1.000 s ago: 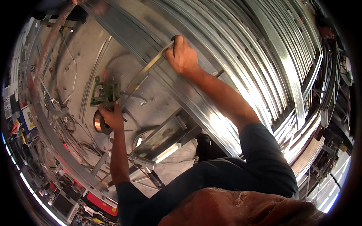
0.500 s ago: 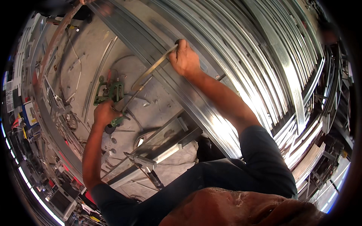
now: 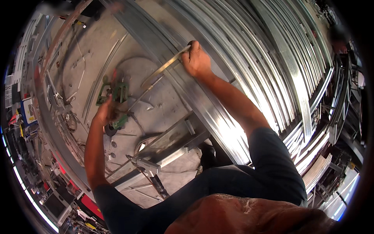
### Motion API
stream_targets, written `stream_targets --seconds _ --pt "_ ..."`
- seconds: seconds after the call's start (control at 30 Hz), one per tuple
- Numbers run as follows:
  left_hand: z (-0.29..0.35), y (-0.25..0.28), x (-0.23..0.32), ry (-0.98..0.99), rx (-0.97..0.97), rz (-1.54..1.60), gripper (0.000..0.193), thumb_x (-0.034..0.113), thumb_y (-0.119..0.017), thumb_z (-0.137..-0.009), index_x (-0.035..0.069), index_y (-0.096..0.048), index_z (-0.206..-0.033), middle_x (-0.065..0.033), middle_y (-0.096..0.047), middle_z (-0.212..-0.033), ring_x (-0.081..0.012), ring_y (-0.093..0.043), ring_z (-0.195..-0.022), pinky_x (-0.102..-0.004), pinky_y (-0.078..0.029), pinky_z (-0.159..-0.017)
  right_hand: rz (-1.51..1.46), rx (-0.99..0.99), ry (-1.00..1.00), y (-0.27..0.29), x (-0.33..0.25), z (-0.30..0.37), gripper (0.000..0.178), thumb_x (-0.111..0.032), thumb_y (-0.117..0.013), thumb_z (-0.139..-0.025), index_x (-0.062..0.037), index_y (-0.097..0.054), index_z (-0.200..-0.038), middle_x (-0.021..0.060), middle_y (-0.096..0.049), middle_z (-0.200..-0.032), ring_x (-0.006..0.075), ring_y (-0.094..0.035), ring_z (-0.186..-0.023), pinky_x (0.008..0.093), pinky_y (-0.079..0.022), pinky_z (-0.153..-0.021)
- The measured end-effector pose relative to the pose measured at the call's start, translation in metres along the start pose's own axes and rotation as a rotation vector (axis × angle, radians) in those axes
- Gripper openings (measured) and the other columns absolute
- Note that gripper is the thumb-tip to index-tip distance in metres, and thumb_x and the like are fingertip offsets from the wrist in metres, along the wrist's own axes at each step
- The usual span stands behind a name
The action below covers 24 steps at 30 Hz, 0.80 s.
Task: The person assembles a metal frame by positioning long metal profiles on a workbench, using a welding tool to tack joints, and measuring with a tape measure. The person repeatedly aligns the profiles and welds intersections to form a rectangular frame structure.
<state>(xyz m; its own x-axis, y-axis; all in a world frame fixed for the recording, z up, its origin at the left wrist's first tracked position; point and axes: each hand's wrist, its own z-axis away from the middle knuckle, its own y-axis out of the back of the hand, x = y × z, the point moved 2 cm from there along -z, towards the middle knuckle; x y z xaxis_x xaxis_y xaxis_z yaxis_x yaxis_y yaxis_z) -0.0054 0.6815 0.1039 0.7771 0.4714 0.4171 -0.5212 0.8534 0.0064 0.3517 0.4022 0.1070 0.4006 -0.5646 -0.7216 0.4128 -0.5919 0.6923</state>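
Note:
My right hand is closed round the upper end of a narrow, yellowish, slightly bowed strip, over long grey metal profiles. Its free end points down and left. Below the strip, a thin rod-like piece slants toward my left hand. That hand is beside a green machine standing low over the floor, its thumb side raised. Motion blur smears its fingers, and I cannot tell whether it touches the rod or the machine.
Many long shiny metal profiles lie side by side on the right. A metal beam crosses near my body, with a dark-handled tool beside it. Cables and thin rods lie on the concrete floor. A curved brown bar runs along the left.
My left hand has shifted a little left and up, its thumb side now raised. My right hand has moved slightly right with the yellowish strip still in it.

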Motion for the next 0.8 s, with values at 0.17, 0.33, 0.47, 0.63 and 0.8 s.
stream_targets --seconds 0.17,0.33,0.47,0.63,0.8 --pt "-0.053 -0.030 -0.021 0.302 -0.299 -0.162 0.077 0.078 -0.051 -0.089 0.006 -0.054 -0.117 -0.0186 -0.070 -0.097 -0.0266 -0.072 -0.073 -0.0306 -0.049 -0.049 0.034 -0.006 -0.004 0.001 0.000 0.004 0.042 -0.033 -0.048 -0.094 -0.0005 -0.045 -0.121 0.0287 -0.061 -0.118 0.0470 -0.065 -0.098 0.0534 -0.053 -0.085" --pt "-0.050 -0.048 -0.006 0.517 -0.455 -0.182 0.065 0.073 -0.054 -0.090 0.011 -0.054 -0.111 -0.0137 -0.069 -0.083 -0.0238 -0.071 -0.066 -0.0290 -0.052 -0.043 0.063 0.006 0.006 -0.002 0.001 0.005 0.042 -0.033 -0.047 -0.095 0.0000 -0.045 -0.120 0.0286 -0.061 -0.117 0.0469 -0.065 -0.098 0.0533 -0.053 -0.086" --pt "-0.039 -0.056 -0.003 0.574 -0.363 -0.182 0.057 0.069 -0.057 -0.091 0.013 -0.059 -0.092 -0.0033 -0.059 -0.070 -0.0121 -0.059 -0.052 -0.0238 -0.042 -0.040 0.031 -0.021 -0.035 0.002 -0.009 0.005 0.043 -0.031 -0.044 -0.094 0.0005 -0.042 -0.124 0.0299 -0.061 -0.117 0.0504 -0.061 -0.101 0.0553 -0.048 -0.088" --pt "-0.039 -0.056 -0.035 0.365 0.022 0.050 0.051 0.064 -0.065 -0.089 0.016 -0.057 -0.073 0.0021 -0.053 -0.065 -0.0041 -0.042 -0.045 -0.0199 -0.027 -0.039 0.031 -0.005 -0.048 0.000 -0.006 0.007 0.042 -0.030 -0.043 -0.094 -0.0003 -0.043 -0.123 0.0300 -0.061 -0.117 0.0510 -0.060 -0.102 0.0555 -0.048 -0.088" --pt "-0.042 -0.070 -0.065 -0.599 0.603 -0.363 0.056 0.054 -0.071 -0.089 -0.001 -0.060 -0.087 -0.0088 -0.059 -0.068 -0.0252 -0.057 -0.062 -0.0397 -0.043 -0.059 0.025 0.005 -0.022 -0.001 -0.005 0.007 0.041 -0.030 -0.044 -0.094 -0.0002 -0.042 -0.121 0.0296 -0.061 -0.116 0.0511 -0.060 -0.101 0.0558 -0.048 -0.088"
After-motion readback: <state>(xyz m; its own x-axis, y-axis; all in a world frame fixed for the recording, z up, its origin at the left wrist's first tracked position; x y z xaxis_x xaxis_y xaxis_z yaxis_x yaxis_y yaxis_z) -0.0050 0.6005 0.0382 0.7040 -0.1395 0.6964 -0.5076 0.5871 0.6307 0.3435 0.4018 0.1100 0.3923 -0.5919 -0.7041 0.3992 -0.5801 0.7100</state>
